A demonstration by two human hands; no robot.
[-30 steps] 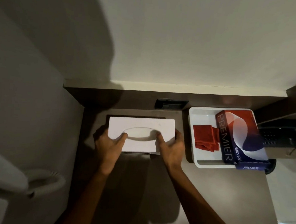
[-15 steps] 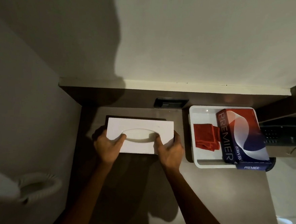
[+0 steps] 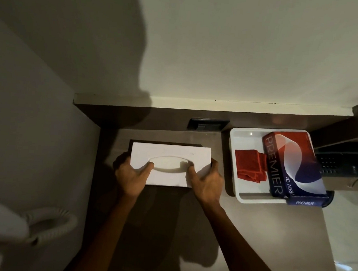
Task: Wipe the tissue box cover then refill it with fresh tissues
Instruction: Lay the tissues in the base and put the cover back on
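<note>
Cover: white tissue box cover (image 3: 170,156) sits on the bench (image 3: 251,235), left of the white tray (image 3: 233,160).
Left hand (image 3: 131,177): my fingers clasp its left end.
Right hand (image 3: 207,184): my fingers clasp its right end.
Tray: holds red cloth (image 3: 250,167) and PREMIER tissue box (image 3: 294,164).

Left hand (image 3: 131,177) and right hand (image 3: 207,185) bare: no gloves, rings or watch seen. Forearms uncovered to the frame's lower edge; any sleeve apparently sits higher, unseen in dim light.

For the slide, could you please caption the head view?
Both hands, left hand and right hand, grip the white tissue box cover beside a tray holding red cloth and Premier tissues.
</note>
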